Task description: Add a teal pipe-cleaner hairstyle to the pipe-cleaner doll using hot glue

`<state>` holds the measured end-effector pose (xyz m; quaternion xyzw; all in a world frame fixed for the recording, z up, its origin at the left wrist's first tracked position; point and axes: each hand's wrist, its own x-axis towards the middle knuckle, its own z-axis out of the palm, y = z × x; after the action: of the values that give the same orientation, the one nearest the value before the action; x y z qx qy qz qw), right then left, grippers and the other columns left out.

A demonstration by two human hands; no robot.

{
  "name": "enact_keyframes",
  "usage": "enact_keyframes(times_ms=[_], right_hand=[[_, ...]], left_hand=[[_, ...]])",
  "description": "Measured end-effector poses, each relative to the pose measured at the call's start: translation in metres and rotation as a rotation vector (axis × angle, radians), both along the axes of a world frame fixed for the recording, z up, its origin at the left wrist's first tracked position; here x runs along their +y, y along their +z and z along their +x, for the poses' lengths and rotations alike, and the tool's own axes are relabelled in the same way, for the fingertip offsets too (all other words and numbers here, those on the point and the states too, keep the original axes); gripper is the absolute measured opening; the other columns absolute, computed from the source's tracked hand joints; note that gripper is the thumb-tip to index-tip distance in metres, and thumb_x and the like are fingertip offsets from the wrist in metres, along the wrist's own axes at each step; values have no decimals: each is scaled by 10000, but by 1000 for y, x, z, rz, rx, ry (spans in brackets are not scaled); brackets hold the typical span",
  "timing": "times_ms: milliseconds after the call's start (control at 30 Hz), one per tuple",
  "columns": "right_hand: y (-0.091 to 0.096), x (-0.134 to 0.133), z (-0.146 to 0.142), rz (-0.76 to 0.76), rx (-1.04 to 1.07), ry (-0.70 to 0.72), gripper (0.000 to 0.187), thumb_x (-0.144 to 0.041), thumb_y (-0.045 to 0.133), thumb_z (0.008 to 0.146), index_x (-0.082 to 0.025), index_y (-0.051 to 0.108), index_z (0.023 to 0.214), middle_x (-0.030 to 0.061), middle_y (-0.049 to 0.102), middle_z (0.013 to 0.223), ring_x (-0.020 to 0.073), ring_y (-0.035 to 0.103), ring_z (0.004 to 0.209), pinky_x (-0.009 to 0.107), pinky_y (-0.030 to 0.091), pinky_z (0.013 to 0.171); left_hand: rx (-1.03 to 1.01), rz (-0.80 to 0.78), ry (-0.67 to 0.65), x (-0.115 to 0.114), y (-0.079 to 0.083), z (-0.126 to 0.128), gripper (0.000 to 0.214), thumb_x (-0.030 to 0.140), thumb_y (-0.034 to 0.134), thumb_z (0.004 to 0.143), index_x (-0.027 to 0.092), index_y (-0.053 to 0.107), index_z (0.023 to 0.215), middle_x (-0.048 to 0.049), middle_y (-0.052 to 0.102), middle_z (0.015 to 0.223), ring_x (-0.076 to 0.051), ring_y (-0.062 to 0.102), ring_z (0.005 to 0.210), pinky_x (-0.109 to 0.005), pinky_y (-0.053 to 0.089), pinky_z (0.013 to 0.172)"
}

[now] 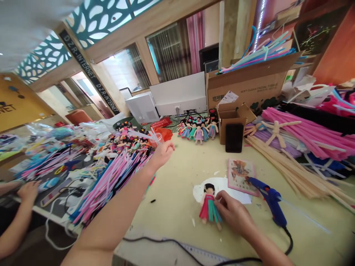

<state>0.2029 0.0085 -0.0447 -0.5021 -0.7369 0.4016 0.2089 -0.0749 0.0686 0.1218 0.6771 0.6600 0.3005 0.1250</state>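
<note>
My right hand (234,212) rests on the table and pinches the side of a small doll (208,207) with black hair and a red and teal skirt, made of pipe cleaners. The doll lies on a white paper sheet (222,184). My left hand (162,152) is stretched far forward over the table, fingers closed on a clear plastic cup (155,137) beside an orange bag (163,133). A blue glue gun (270,199) lies just right of my right hand.
Finished dolls (198,129) stand in a row at the back. Pipe cleaner piles lie left (111,181) and right (305,133). A black phone (234,137) leans on a small cardboard box (231,114). Another person's hand (27,192) works at far left.
</note>
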Motion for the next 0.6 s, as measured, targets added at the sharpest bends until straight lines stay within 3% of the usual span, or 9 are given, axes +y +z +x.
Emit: enact_keyframes(times_ms=[133,300,467,600], right_hand=[[-3,1,0,21,-3,0,225,-441,399,866,-237,495,867,-26,592,656,168,564,617,268,357,577],[-2,1,1,38,-18,-18,268,-483,398,854,-237,502,866,-26,585,627,167,550,589,274,378,565],[-2,2,6,39,-15,2,329,-550,433,815,-249,558,858,8,652,656,190,602,592,296,446,568],[-19,13,13,106,-63,-8,313,-596,514,746,-307,622,796,40,705,691,222,647,566,305,483,497]], left_hand=[[-106,-109,56,-63,-32,-36,173,229,341,813,220,514,808,45,551,515,-158,556,553,-269,401,600],[-208,-129,161,-118,-65,-73,210,315,392,826,218,578,835,21,632,613,-187,615,674,-315,452,736],[-270,-100,408,-160,-69,-104,259,396,504,767,186,651,800,-3,663,607,-182,599,626,-306,456,704],[-249,-91,516,-186,-66,-120,289,418,506,777,176,629,681,-1,618,545,-155,568,575,-272,440,662]])
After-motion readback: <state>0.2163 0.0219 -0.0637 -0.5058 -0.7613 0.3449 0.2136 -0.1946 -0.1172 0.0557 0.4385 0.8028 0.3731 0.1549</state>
